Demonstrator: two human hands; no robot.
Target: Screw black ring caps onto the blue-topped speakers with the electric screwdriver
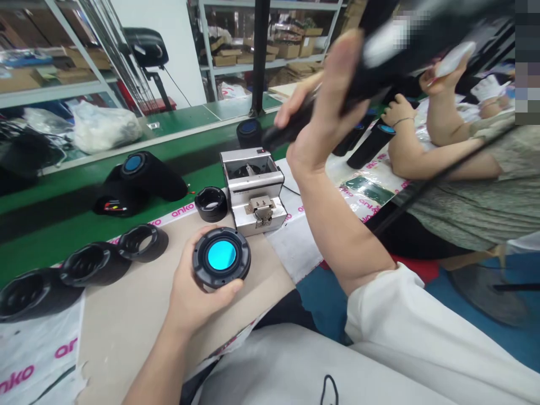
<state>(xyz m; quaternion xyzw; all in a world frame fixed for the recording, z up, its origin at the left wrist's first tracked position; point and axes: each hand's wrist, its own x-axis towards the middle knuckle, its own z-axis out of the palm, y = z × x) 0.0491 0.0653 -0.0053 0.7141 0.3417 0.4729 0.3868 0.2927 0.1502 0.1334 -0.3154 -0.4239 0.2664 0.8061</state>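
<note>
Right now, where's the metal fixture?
In the head view, the metal fixture stands near the centre, slightly left, with a black ring close by on its left. It sits just beyond the left hand and its blue-centred part.

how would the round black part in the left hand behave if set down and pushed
The part looks stiff: its rim stands evenly round in the left hand. On its edge, that circular outline could let it roll; flat, it would more likely slide. The glossy blue disc at its centre may smudge or scratch.
</note>
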